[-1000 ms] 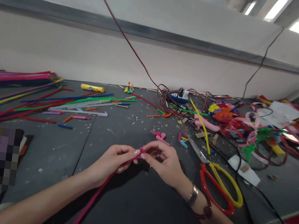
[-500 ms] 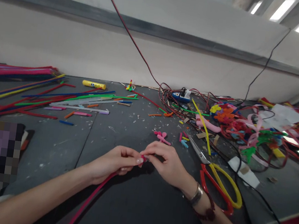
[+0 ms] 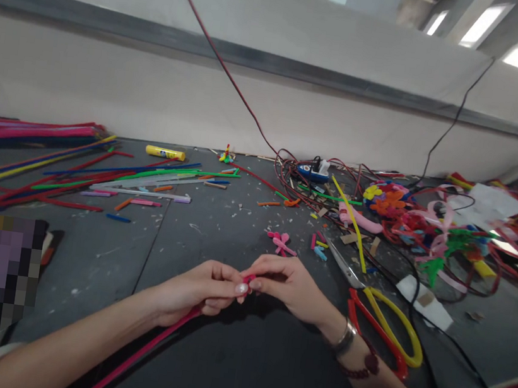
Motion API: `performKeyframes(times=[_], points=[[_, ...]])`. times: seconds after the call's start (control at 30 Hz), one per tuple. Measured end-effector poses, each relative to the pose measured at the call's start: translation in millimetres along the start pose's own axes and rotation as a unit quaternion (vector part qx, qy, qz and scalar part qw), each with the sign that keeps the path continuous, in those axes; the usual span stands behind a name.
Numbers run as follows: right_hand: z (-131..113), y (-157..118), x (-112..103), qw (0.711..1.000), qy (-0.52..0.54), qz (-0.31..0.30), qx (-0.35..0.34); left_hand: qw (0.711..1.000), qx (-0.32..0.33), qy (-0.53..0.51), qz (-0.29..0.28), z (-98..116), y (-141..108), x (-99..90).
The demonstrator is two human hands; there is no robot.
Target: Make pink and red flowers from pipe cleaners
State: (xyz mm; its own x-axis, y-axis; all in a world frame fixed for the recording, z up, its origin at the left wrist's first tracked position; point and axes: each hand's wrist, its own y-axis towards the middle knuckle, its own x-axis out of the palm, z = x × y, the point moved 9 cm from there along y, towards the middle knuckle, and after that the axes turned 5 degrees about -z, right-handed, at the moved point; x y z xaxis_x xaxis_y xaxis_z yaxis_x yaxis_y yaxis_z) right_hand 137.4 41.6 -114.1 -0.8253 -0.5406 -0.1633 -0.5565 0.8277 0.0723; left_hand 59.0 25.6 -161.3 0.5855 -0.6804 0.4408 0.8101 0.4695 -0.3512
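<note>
A long dark pink pipe cleaner (image 3: 143, 352) runs up from the lower left and passes under my left hand (image 3: 201, 291). The thumb and fingers of that hand pinch it near its upper end. My right hand (image 3: 287, 285) meets the left one, its thumb and forefinger closed on the same end, where a small bent bit of pink shows between the fingertips. How the end is shaped is mostly covered by the fingers. Just beyond the hands lies a small pink piece of looped pipe cleaner (image 3: 282, 243). Scissors (image 3: 386, 319) with red and yellow handles rest beside my right wrist.
Loose coloured pipe cleaners (image 3: 146, 179) and a yellow glue stick (image 3: 165, 152) lie at the back left. A blue power strip (image 3: 312, 173) sits among tangled wires. Colourful pipe cleaner flowers (image 3: 389, 201) are heaped at the right. A black cable (image 3: 469, 371) curls along the right side.
The pipe cleaner's tail has swung leftward. More pink shows between my fingertips, which stay together. The view has tilted slightly, so things appear a little lower.
</note>
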Motion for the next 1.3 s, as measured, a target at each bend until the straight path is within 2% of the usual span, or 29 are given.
performKeyframes(times=[0.13,0.27,0.37,1.1,1.3], points=[[-0.4,-1.4,0.8,1.0,-0.017,-0.004,-0.001,1.0,0.003,-0.009,-0.01,0.0,-0.3,1.6],[0.8,-1.8,0.9,1.0,-0.016,-0.01,-0.002,1.0,0.004,-0.01,0.003,0.7,0.3,0.3],[1.4,-1.3,0.6,1.0,-0.003,-0.009,-0.001,1.0,0.005,-0.004,0.011,0.7,0.9,-0.4],[16.5,0.8,3.5,0.992,0.12,0.015,0.042,0.999,0.011,-0.035,-0.035,-0.8,0.0,7.3],[8.0,0.0,7.5,0.992,0.121,-0.028,0.025,0.999,0.014,-0.03,-0.042,-0.8,-1.0,9.9]])
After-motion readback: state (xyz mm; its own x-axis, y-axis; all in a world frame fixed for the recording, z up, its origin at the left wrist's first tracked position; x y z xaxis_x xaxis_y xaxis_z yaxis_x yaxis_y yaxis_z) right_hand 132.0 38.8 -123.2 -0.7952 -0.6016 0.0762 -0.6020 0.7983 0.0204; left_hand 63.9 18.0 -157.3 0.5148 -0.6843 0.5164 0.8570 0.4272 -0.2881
